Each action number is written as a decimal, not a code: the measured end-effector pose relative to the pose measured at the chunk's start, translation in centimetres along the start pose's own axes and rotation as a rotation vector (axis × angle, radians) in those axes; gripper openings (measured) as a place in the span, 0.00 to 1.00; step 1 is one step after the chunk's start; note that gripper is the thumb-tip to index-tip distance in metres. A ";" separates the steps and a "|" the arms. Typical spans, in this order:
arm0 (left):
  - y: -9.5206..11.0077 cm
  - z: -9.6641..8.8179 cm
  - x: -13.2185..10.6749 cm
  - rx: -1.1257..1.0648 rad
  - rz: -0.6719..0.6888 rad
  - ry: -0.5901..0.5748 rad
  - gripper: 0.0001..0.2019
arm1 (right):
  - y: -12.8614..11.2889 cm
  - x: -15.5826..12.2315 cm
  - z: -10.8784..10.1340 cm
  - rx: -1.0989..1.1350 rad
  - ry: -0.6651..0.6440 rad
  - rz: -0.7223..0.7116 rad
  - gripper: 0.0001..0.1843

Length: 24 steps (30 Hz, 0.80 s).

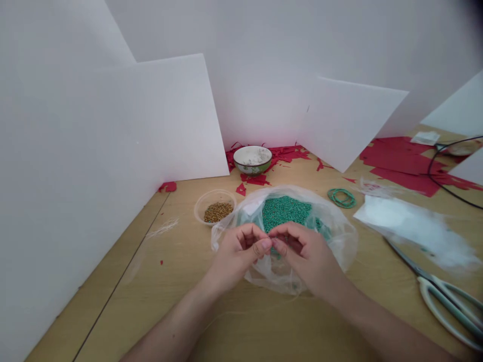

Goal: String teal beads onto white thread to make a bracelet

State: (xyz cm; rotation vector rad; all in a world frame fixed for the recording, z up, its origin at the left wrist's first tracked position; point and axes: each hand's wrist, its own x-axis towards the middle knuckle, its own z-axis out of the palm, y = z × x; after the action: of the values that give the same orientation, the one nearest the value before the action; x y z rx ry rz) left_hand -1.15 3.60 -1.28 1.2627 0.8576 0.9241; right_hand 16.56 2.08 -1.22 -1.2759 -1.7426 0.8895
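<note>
My left hand point(243, 251) and my right hand point(304, 254) meet fingertip to fingertip over an opened plastic bag point(341, 246). Thumb and forefinger are pinched together on each hand; whatever lies between them is too small to make out. Inside the bag, just beyond my fingers, is a heap of small green beads point(287, 211). Left of the bag, a see-through plastic tub point(198, 208) holds small gold-brown beads point(218, 212). A coil of strung green beads point(341, 198) lies to the bag's right. A faint thread point(245, 314) runs over the table below my hands.
Scissors point(426, 275) with pale handles lie at right, near a white plastic packet point(407, 218). A bowl point(253, 168) stands at the back among red paper scraps point(396, 161). White boards point(181, 120) stand around the table. A black cable point(432, 171) curves at far right. Loose pale threads point(164, 229) lie left.
</note>
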 end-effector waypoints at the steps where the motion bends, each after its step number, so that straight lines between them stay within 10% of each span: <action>1: 0.1 0.0 -0.1 -0.004 0.003 -0.010 0.13 | 0.0 -0.1 -0.1 -0.022 0.037 0.010 0.08; 9: -0.3 0.3 -0.1 -0.091 0.065 0.034 0.09 | 0.0 0.0 -0.5 0.163 0.115 0.156 0.14; 24: -0.5 1.7 -0.5 -0.258 0.027 0.051 0.03 | -1.2 -1.8 -0.3 0.194 0.253 -0.219 0.03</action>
State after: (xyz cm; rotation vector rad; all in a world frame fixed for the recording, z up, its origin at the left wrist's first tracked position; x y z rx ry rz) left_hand 0.24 2.46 -1.59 1.0339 0.7361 1.0559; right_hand 16.67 0.07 -0.32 -1.0023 -1.5222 0.7178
